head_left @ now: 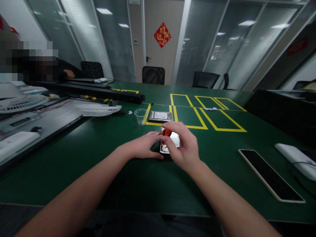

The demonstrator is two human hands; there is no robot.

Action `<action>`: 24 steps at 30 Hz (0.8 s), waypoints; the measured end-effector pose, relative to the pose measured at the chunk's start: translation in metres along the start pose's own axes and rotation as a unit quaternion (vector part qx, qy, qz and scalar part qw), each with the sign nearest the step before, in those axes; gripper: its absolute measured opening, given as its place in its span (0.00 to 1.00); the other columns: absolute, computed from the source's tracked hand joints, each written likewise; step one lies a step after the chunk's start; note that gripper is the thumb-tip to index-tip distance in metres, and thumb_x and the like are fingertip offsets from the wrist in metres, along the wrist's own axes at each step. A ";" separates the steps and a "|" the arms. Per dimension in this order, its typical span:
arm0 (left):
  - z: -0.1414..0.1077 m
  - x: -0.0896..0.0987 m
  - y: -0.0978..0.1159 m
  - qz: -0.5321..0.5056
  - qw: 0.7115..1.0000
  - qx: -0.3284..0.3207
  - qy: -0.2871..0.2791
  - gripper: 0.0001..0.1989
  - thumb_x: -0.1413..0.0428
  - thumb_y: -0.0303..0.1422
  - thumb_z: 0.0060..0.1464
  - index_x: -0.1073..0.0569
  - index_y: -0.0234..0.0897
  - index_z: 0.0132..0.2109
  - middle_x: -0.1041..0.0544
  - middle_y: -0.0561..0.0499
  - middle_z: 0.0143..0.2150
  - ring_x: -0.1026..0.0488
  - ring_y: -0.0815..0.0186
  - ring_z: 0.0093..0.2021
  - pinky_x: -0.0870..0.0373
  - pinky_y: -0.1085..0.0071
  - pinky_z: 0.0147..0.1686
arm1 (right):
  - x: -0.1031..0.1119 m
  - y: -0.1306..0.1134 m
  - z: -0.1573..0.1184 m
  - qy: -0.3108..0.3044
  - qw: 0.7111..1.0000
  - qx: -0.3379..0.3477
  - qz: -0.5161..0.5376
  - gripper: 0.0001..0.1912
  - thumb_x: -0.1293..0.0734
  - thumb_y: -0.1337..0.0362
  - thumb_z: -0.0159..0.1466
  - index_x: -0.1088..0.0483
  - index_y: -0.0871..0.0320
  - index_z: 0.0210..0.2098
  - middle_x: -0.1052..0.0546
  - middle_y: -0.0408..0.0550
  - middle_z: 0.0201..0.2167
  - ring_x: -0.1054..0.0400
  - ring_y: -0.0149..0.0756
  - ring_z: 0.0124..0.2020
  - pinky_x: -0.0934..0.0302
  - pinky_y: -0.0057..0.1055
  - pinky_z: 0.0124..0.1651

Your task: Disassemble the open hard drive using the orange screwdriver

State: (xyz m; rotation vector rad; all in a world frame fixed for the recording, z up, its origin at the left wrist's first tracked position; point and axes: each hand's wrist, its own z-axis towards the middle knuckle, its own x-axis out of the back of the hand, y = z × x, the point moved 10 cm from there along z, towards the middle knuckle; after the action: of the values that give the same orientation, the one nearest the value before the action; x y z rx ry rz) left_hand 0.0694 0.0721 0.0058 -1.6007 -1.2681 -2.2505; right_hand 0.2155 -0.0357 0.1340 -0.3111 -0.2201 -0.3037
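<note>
A silver hard drive (165, 149) with a white label lies on the green table in front of me, partly covered by my hands. My left hand (145, 145) steadies its left side, fingertips toward the far end and thumb at the near corner. Above the drive, my right hand (184, 144) is closed around an orange-and-black screwdriver (166, 132); the tool's tip is hidden. Just beyond lies a second hard drive (160, 116), label up, inside a yellow tape outline. A clear plastic cup (141, 117) stands to its left.
Yellow tape rectangles (201, 118) mark the table ahead. On the left are a white fan grille (98, 109), a long black bar (106, 93) and a metal panel (49, 115). A phone (270, 174) and a white device (296, 159) lie right. Another person sits far left.
</note>
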 end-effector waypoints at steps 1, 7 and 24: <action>0.000 0.001 0.001 -0.004 1.000 -0.007 0.004 0.45 0.18 0.51 0.68 0.21 0.48 0.84 0.27 0.34 0.92 0.30 0.27 0.91 0.29 0.29 0.89 | 0.000 -0.001 0.001 0.001 1.000 0.002 0.003 0.14 0.26 0.63 0.87 0.15 0.48 0.68 0.06 0.54 0.60 0.08 0.49 0.59 0.09 0.48 0.61; 0.002 0.001 0.005 -0.017 1.000 -0.017 0.000 0.46 0.18 0.51 0.66 0.21 0.45 0.83 0.21 0.34 0.87 0.28 0.27 0.89 0.28 0.29 0.88 | 0.001 0.000 0.000 -0.003 1.000 -0.013 0.024 0.22 0.36 0.68 0.90 0.15 0.45 0.71 0.07 0.54 0.63 0.08 0.47 0.62 0.09 0.49 0.63; 0.001 0.001 0.005 -0.010 1.000 -0.013 -0.006 0.49 0.18 0.51 0.67 0.24 0.47 0.87 0.27 0.33 0.92 0.32 0.28 0.92 0.35 0.29 0.92 | 0.003 0.002 0.000 0.018 1.000 0.009 0.009 0.15 0.23 0.66 0.84 0.16 0.46 0.67 0.07 0.53 0.59 0.09 0.50 0.59 0.09 0.51 0.62</action>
State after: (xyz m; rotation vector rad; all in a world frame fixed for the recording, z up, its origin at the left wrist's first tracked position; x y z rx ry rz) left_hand 0.0723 0.0705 0.0094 -1.6204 -1.2698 -2.2813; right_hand 0.2190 -0.0352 0.1339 -0.2894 -0.1853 -0.2884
